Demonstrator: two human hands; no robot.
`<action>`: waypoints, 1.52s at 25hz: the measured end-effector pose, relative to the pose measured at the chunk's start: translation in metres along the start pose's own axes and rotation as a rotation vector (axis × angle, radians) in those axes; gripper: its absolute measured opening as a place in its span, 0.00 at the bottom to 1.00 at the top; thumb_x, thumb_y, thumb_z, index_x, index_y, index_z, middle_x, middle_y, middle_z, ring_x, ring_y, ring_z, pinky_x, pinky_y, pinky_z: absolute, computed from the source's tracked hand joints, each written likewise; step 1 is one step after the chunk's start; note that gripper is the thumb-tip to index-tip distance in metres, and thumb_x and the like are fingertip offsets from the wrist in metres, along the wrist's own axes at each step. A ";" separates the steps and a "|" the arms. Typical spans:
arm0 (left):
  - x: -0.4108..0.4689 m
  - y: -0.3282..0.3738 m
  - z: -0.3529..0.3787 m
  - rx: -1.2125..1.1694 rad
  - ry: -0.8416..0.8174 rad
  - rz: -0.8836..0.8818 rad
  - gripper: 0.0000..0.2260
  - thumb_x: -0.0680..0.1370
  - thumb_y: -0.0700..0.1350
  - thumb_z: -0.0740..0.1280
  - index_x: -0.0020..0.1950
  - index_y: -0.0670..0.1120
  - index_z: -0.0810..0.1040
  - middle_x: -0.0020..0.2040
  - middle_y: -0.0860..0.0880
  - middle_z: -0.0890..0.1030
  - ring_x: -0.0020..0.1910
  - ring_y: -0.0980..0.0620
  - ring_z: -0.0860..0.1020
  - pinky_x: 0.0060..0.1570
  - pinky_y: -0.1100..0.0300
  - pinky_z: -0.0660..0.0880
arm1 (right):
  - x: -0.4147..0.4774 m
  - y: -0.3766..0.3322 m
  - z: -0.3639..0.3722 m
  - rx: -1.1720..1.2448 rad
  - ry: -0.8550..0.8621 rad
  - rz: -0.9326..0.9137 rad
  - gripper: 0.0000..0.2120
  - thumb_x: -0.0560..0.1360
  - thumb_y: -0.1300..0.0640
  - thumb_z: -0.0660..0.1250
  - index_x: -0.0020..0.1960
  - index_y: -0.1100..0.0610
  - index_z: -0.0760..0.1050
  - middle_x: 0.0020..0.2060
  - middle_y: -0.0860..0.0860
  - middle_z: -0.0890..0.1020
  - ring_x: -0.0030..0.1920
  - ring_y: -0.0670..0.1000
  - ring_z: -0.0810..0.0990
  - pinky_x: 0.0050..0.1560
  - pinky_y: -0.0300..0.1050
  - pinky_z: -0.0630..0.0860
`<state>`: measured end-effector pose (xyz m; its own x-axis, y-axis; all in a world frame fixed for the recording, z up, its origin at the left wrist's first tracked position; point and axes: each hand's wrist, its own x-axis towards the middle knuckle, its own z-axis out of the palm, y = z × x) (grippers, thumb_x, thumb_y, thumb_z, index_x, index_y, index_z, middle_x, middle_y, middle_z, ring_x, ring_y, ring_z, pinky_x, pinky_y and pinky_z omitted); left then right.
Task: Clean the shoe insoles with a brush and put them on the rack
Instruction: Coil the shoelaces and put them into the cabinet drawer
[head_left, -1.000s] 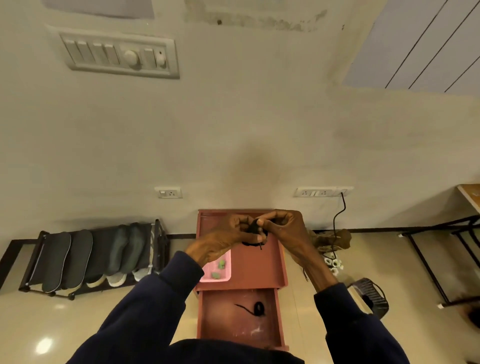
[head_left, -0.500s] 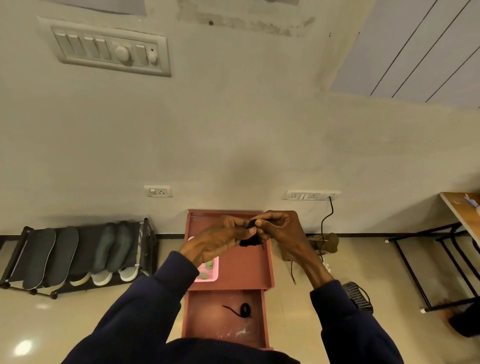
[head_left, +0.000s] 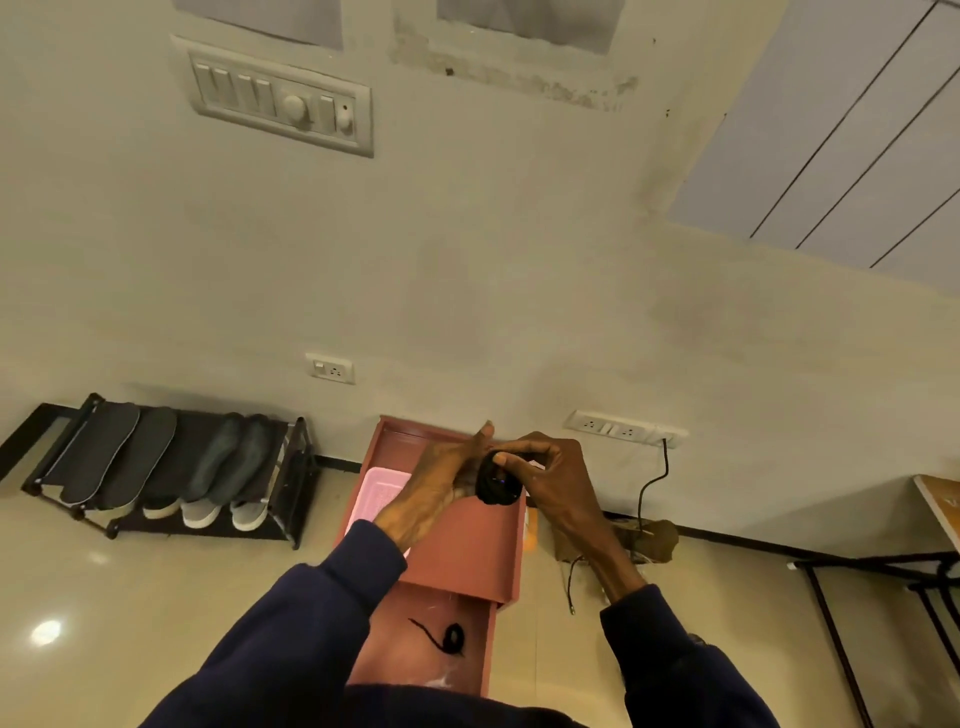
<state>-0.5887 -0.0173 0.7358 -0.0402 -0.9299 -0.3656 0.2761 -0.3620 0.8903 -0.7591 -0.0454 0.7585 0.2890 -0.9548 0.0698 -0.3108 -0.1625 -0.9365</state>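
Fingers (head_left: 540, 453) of the right hand (head_left: 563, 486) are curled round a small black roll (head_left: 497, 482), thumb on its front face, so that hand's clamped on it. The left hand (head_left: 441, 493) is different from half a second back. Then both hands were pinched tight together over a tiny dark bit. Now the left fingers have straightened and just lie against the roll's side, one pointing up (can't see what its thumb is doing behind). The roll shows bigger and rounder too, so my guess is it got turned or wound up.

For the task, this honestly looks like a side job or tidy-up. The insoles (head_left: 156, 457) are at the middle left of the frame, already leaning in a row on the rack (head_left: 293, 467), well apart from the hands. There are two flat black ones on the left, greyish ones next to them, and pale edges along the bottom. I can't make out any dirt from this far, and I can't spot a brush.

Both hands hover over the red cabinet (head_left: 467, 556) at centre frame, beside a pink tray (head_left: 379, 488). Another black coil (head_left: 451, 636) lies in the open drawer (head_left: 415, 654) below.
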 end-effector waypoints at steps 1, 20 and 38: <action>-0.004 -0.005 0.002 0.022 -0.024 0.006 0.31 0.69 0.66 0.74 0.55 0.41 0.85 0.52 0.40 0.86 0.54 0.44 0.85 0.56 0.49 0.82 | -0.002 0.003 -0.001 -0.004 0.019 -0.001 0.04 0.76 0.59 0.75 0.50 0.57 0.87 0.43 0.49 0.87 0.45 0.47 0.85 0.39 0.31 0.77; 0.025 -0.204 -0.098 -0.061 0.151 -0.355 0.13 0.76 0.39 0.75 0.60 0.39 0.83 0.55 0.41 0.86 0.54 0.44 0.85 0.51 0.58 0.81 | -0.040 0.199 0.138 0.039 0.208 0.428 0.02 0.74 0.58 0.77 0.46 0.53 0.87 0.41 0.47 0.87 0.42 0.47 0.87 0.44 0.46 0.84; 0.102 -0.560 -0.249 0.187 0.262 -0.765 0.12 0.78 0.31 0.69 0.60 0.42 0.82 0.54 0.43 0.85 0.51 0.46 0.86 0.57 0.51 0.82 | -0.120 0.587 0.320 -0.171 0.072 0.838 0.06 0.75 0.62 0.75 0.51 0.63 0.86 0.44 0.54 0.87 0.39 0.44 0.81 0.38 0.23 0.72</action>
<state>-0.5088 0.1064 0.1321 0.0796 -0.3857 -0.9192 0.0985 -0.9145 0.3923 -0.6870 0.0537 0.0901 -0.1534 -0.7892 -0.5947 -0.5302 0.5736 -0.6244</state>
